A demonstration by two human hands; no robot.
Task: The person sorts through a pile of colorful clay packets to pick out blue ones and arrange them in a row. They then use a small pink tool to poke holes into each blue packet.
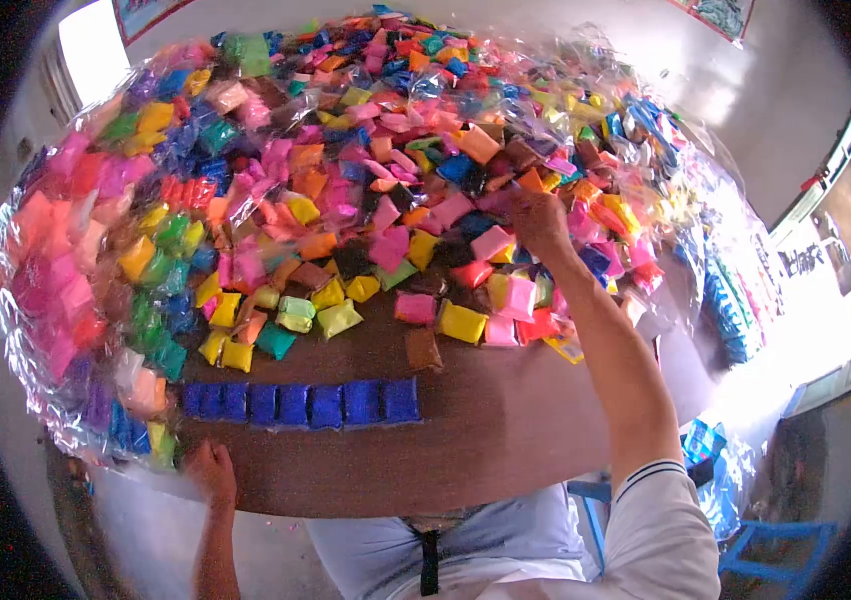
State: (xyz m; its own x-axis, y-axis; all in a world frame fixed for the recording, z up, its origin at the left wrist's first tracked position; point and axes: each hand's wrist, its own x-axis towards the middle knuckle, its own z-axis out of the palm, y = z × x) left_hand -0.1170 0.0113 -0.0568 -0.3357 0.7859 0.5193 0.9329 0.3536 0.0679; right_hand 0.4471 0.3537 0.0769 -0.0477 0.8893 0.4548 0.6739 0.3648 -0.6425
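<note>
My right hand (542, 222) reaches into a large heap of small soft coloured packets (425, 215). Its fingertips are blurred beside an orange packet (531, 180), and whether they grip it cannot be made out. At the table's front left edge, my left hand (211, 472) is curled closed. Anything inside its fingers is hidden. Just above that hand, a row of several dark blue packets (327, 407) lies side by side on the brown table (345, 465). A single brown packet (423, 349) sits above the row's right end.
Clear plastic bags of packets (65, 290) bulge along the left side. More clear wrapping (735, 280) hangs over the right edge. A blue metal stool frame (780, 550) stands at the lower right. My lap (445, 545) is against the front of the table.
</note>
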